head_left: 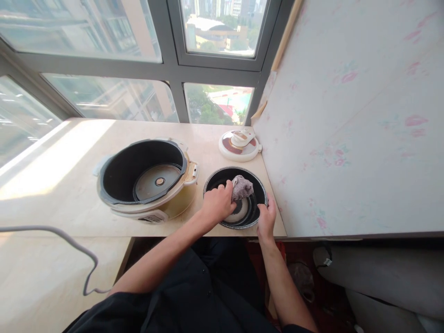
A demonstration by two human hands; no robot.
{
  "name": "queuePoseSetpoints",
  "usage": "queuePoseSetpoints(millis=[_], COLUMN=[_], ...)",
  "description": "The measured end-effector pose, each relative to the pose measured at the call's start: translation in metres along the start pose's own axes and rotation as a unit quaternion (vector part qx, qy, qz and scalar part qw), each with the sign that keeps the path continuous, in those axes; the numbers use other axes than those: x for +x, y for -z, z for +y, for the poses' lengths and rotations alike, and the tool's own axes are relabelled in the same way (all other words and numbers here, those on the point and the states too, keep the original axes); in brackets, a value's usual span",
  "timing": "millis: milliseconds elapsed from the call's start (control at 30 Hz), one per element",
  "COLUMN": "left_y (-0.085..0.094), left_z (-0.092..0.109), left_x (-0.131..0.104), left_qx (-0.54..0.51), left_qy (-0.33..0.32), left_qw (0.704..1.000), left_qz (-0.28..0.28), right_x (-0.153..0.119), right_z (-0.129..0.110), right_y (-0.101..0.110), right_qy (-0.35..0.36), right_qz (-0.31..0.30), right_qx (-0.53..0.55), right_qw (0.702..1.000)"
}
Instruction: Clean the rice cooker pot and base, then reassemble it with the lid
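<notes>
A greyish-purple cloth (242, 187) is bunched in my left hand (218, 202), whose fingers are closed on it over the opening of a dark inner pot (252, 216). The pot stands on the wooden counter, and part of its inside is hidden by the hand and cloth. My right hand (267, 217) grips the pot's rim at the right, thumb inside and fingers along the outer wall. Left of the pot stands the pressure cooker body (176, 203), lidless, with a metal plate in its bottom. Behind the pot lies the white and brown cooker lid (239, 145).
A papered wall (347, 138) rises close to the right of the pot. Windows (218, 104) border the counter (86, 185) at the back. A grey cable (69, 238) runs across the lower left. Below the counter at right is a grey padded item (381, 273).
</notes>
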State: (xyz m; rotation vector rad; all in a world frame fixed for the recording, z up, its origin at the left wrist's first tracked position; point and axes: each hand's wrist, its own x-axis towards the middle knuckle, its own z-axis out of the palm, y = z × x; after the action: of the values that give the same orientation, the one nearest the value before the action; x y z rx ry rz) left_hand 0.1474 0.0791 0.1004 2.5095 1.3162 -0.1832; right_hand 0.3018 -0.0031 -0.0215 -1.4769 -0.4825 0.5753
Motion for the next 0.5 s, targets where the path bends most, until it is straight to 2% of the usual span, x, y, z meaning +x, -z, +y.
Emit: queuePoseSetpoints(millis=[200, 333, 500], left_y=[-0.019, -0.035, -0.043], left_z=[0.007, 0.013, 0.008], left_x=[0.001, 0.005, 0.020], left_qx=[-0.019, -0.022, -0.044], left_qy=[-0.076, -0.085, -0.112], left_qw=[0.994, 0.989, 0.966], left_qz=[-0.079, -0.121, -0.229], right_x=[0.002, -0.001, -0.004], right_z=[0.008, 0.008, 0.007], right_y=[-0.003, -0.005, -0.006], right_qy=[0.033, 0.003, -0.017], right_qz=[-0.016, 0.020, 0.036], right_qx=[0.009, 0.038, 0.062], right_qw=[0.999, 0.999, 0.997])
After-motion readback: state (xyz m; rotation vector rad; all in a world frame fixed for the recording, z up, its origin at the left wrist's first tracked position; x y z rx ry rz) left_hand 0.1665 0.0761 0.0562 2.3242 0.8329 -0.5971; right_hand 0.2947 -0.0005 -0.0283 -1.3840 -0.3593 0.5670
